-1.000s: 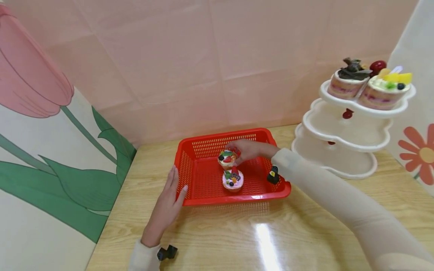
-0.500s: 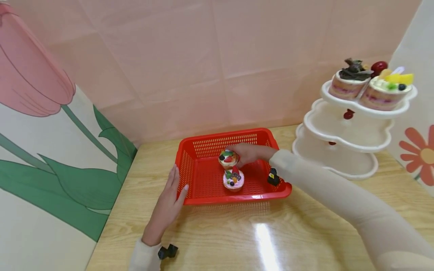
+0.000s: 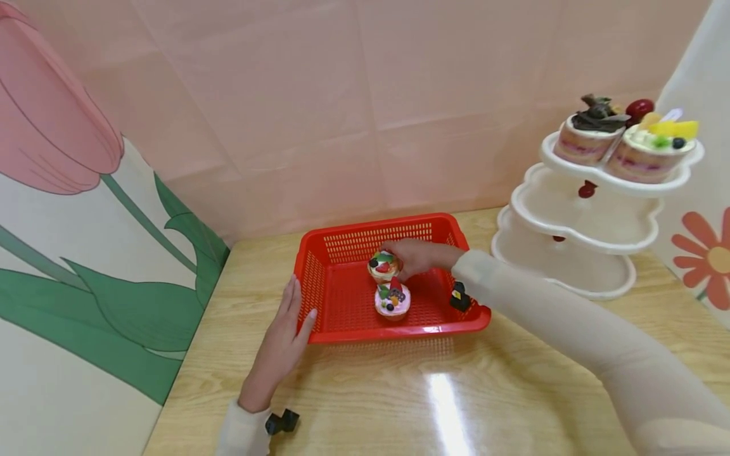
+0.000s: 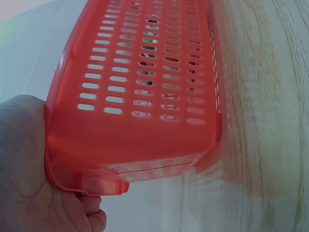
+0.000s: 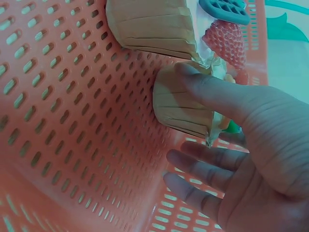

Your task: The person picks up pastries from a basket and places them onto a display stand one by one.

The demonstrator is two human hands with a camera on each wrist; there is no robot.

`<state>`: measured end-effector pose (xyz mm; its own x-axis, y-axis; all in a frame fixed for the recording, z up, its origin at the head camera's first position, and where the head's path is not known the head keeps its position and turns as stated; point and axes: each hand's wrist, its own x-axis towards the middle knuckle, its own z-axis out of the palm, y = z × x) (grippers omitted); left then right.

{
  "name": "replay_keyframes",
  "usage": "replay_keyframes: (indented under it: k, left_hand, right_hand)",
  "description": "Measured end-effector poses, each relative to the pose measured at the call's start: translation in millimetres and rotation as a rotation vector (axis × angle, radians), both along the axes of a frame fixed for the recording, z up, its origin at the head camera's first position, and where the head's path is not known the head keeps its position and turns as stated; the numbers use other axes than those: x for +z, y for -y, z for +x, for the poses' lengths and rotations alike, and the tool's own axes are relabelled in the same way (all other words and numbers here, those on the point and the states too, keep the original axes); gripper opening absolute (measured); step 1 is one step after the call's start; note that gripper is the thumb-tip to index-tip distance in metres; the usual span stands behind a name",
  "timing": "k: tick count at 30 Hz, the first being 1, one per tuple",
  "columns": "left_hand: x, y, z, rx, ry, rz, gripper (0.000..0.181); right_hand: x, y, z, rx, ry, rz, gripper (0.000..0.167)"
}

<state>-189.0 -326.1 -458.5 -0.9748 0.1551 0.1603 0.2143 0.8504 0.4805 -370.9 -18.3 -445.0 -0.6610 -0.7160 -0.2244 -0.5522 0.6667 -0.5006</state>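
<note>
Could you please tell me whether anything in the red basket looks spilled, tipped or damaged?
Nothing stands out. The pink-topped cupcake and the far cupcake touched by the right hand are both inside the red basket, neither toppled, and no spill or damage shows.

A pale pink, faintly creased sheet covers the wall across the upper middle of the frame. At the left edge, a large pink tulip with broad green leaves is pictured on a white panel; a red-petalled flower with an orange centre shows at the right edge. A white, scalloped three-tier stand rises at the upper right, its top tier bearing a round cake with dark brown curls beside a cream-topped cake with yellow pieces, a glossy red ball behind them. Below spreads a light wood-grain tabletop, streaked with white glare at bottom centre.
</note>
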Motion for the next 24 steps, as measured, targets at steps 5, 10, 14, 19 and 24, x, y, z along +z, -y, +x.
replay_keyframes:
  k: [5,10,14,19,24]
  left_hand:
    - [-0.3,0.3,-0.5,-0.006,-0.012,0.001,0.076]
    - [-1.8,1.3,-0.8,-0.022,-0.040,0.003,0.075]
    - [-1.7,1.6,-0.6,-0.024,-0.043,0.005,0.074]
    - [-0.6,0.8,0.1,-0.020,-0.029,0.014,0.075]
    - [0.1,0.1,0.6,-0.019,-0.021,0.021,0.075]
  right_hand:
    - [-1.1,0.9,-0.5,0.008,-0.002,-0.003,0.064]
    - [-2.9,1.7,-0.2,-0.010,-0.020,0.003,0.058]
    - [-3.6,1.9,0.4,-0.004,-0.016,-0.001,0.062]
    - [-2.9,1.4,1.3,0.029,0.004,-0.013,0.073]
    - [-3.1,1.0,1.4,0.031,0.014,-0.020,0.064]
